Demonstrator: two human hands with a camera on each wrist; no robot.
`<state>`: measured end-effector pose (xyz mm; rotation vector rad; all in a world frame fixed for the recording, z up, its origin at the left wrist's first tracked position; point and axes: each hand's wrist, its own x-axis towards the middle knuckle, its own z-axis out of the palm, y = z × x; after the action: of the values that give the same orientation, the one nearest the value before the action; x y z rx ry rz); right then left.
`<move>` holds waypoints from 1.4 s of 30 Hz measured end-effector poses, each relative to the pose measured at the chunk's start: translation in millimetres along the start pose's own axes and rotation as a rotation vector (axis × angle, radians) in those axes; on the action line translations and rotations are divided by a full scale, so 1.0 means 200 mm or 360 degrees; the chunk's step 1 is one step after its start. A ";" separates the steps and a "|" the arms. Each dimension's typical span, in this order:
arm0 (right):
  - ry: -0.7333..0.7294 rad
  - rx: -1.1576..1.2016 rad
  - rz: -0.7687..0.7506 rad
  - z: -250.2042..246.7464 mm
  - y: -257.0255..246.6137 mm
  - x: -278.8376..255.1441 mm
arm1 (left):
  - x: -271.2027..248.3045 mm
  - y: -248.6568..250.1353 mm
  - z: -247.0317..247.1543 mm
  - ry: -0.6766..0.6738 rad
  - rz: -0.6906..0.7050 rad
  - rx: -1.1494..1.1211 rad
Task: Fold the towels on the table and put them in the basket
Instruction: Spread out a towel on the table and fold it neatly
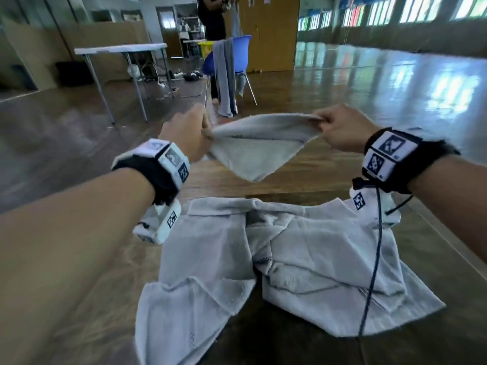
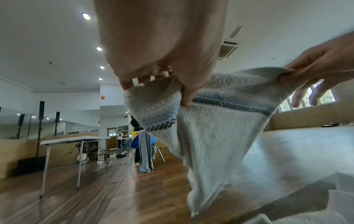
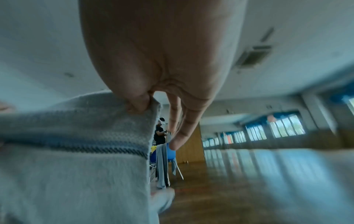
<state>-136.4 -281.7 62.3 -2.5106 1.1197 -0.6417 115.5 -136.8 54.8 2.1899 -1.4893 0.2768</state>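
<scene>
Head camera looks forward and down over the near table (image 1: 329, 164); each wrist camera peers close along its hand. All three share the held towel (image 1: 259, 148) and far blue chair (image 1: 238, 52).

A big hall, like a gym or dance room. Past the held towel (image 1: 259, 143) lie a wide shiny wood floor (image 1: 369, 83), a long row of windows (image 1: 427, 9), a folding table (image 1: 121, 48) and a blue chair (image 1: 237, 54).

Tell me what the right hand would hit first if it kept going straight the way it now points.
The right hand points leftward along the held towel, whose corner it pinches. Going straight on, it would bunch that towel and then probably meet the left hand gripping the opposite corner. Depth is unclear, so the two hands might not line up exactly.
</scene>
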 end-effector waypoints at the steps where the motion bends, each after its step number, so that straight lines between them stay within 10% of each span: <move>1: -0.0005 0.0032 0.0031 0.03 0.02 -0.01 | -0.02 -0.02 0.04 -0.0043 -0.0011 0.0020; 11: -0.0025 0.0394 0.0132 0.23 0.12 0.00 | -0.02 -0.13 0.17 -0.0200 -0.0098 0.0250; 20: 0.0502 0.0618 -0.0206 0.24 0.07 -0.02 | -0.01 -0.18 0.16 0.0015 -0.0102 0.0026; 31: -0.0151 0.0185 0.0124 0.34 0.29 -0.14 | -0.14 -0.13 0.24 -0.0200 -0.0083 -0.0306; 42: -0.0315 0.0073 0.0115 0.36 0.40 -0.43 | -0.38 -0.19 0.25 -0.0726 -0.0097 -0.0202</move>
<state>-199.4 -260.4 -59.4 -2.4207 1.1043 -0.3852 116.0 -88.7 -30.6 2.2866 -1.6095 -0.3530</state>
